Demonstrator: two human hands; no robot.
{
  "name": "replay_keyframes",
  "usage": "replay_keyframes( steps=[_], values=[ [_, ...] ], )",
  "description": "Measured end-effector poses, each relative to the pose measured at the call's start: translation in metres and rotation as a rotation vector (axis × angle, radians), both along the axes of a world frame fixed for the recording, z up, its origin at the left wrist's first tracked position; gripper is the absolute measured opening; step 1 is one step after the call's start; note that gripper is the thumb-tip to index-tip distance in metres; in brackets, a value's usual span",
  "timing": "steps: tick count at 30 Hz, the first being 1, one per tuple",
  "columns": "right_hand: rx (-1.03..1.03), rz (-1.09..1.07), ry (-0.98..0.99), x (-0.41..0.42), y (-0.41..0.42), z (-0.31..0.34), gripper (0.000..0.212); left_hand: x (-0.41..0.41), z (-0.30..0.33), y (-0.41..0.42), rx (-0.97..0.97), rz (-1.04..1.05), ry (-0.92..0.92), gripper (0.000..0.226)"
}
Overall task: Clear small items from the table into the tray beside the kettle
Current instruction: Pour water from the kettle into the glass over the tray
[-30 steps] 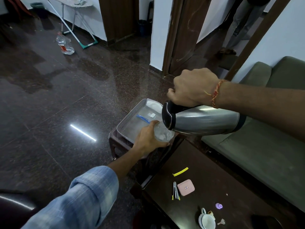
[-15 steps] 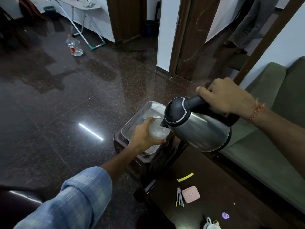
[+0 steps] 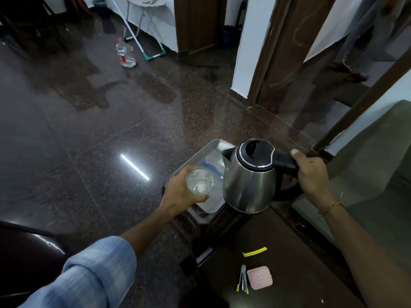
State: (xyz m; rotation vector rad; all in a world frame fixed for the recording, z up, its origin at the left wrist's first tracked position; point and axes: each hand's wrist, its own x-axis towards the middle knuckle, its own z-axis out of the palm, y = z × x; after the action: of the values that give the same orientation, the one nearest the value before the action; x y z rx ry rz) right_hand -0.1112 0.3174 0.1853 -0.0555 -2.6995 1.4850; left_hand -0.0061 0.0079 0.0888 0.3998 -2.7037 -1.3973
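Here, the dark glossy table (image 3: pixel 289 292) carries a pink square case (image 3: pixel 259 277) (its label unreadable). The grey perforated tray (image 3: pixel 200 155) sits beyond. Right hand (image 3: pixel 311 174) grips the steel kettle (image 3: pixel 249 185); left hand (image 3: pixel 180 192) wraps a clear glass (image 3: pixel 199 180).

Dim room, glare streak on floor (image 3: pixel 134 167)

I see the grey tray (image 3: pixel 195 156) with perforated walls on a small dark stand, a blue-edged clear bag (image 3: pixel 212 168) lying inside it. The steel kettle (image 3: pixel 248 185), black lid shut, is upright above the tray's near right corner. On the dark counter (image 3: pixel 300 274) lie a yellow strip (image 3: pixel 254 252), a pink square case (image 3: pixel 259 277) and a folded clipper-like tool (image 3: pixel 242 278) just beside it.
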Motion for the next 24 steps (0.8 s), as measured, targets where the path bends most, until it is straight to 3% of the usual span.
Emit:
replay_keyframes(
  steps=[5,10,15,24],
  values=[
    [-0.126,-0.096,-0.04,-0.019,-0.031,-0.059,0.08,0.014,-0.013,-0.015,-0.005,0.032,-0.002,0.087],
    [-0.141,-0.198,-0.086,-0.033,-0.075,-0.119,0.06,0.03,-0.027,-0.023,0.012,0.088,-0.023,0.087],
    [-0.155,-0.224,-0.115,-0.045,-0.113,-0.175,0.06,0.044,-0.034,-0.027,0.006,0.095,-0.009,0.086],
    [-0.205,-0.212,-0.073,-0.056,-0.151,-0.223,0.053,0.062,-0.052,-0.028,0.027,0.093,0.013,0.09]
  ],
)
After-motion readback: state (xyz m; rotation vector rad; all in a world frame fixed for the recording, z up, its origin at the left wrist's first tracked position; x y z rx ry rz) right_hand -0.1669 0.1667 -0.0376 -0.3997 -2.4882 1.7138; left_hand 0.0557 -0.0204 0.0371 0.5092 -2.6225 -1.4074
